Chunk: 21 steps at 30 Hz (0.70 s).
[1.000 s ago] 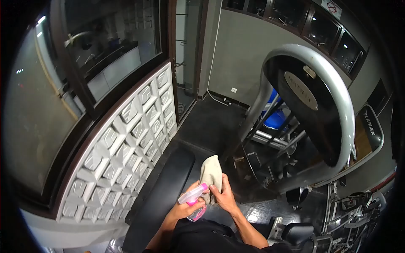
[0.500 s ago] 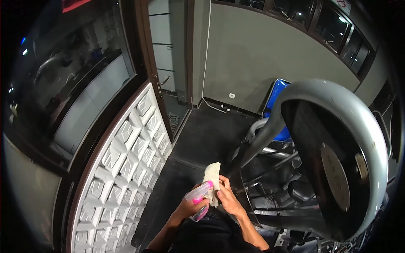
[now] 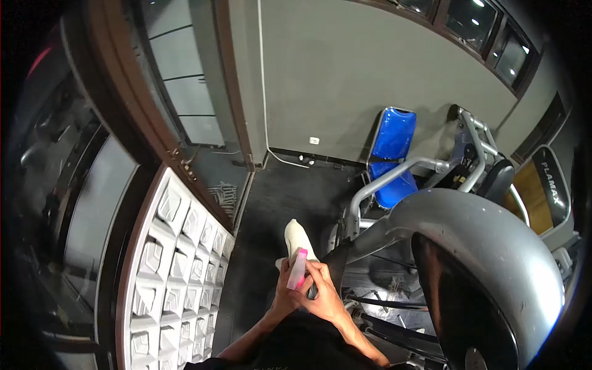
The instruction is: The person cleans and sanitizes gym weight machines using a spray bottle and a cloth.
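Observation:
In front of my body, my left hand (image 3: 285,301) is closed around a spray bottle with a pink and clear head (image 3: 298,271). The bottle's lower part is hidden behind my hands. A cream cloth (image 3: 297,237) stands up behind the spray head, with a loose fold showing at its left. My right hand (image 3: 325,301) is closed at the cloth's lower right side, and its fingers lie against the bottle. The fingers partly cover where cloth and bottle meet.
Close on my right rises gym equipment with a thick grey curved frame (image 3: 475,216). A blue chair (image 3: 394,135) stands by the grey wall (image 3: 327,74). To my left are a white patterned panel (image 3: 176,259) and a brown-framed doorway (image 3: 237,92). Black flooring (image 3: 290,191) lies ahead.
My view has turned right, bringing the whole blue chair into sight. My hands have drawn together, with the right fingers now against the bottle. The spray head is more upright and the cloth has shifted left.

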Each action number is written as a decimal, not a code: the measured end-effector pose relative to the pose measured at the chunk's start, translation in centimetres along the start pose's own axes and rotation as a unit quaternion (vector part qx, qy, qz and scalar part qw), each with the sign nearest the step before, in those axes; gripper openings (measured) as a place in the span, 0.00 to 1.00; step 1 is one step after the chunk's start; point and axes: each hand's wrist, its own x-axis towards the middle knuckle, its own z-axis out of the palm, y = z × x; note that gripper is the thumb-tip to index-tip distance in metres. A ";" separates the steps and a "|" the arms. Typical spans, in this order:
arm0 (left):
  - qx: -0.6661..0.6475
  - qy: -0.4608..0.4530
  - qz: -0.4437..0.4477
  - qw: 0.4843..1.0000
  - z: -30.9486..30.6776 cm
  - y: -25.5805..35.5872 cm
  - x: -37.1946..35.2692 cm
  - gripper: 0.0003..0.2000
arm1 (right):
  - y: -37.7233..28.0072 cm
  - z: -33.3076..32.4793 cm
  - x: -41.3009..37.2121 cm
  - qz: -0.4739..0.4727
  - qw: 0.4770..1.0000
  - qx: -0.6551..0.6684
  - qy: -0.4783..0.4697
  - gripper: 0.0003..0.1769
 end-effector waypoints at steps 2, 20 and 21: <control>-0.111 -0.007 -0.103 0.988 1.3 0.1 1.7 0.19 | 1.0 -0.4 1.3 0.033 0.999 -0.018 0.023 0.38; -0.300 -0.274 -0.148 0.902 1.2 -23.4 19.9 0.30 | 10.3 -0.7 17.3 0.141 0.887 0.271 0.345 0.34; -0.263 -0.289 -0.165 0.906 1.4 -24.5 20.6 0.28 | 10.7 -0.8 17.7 0.158 0.883 0.250 0.365 0.35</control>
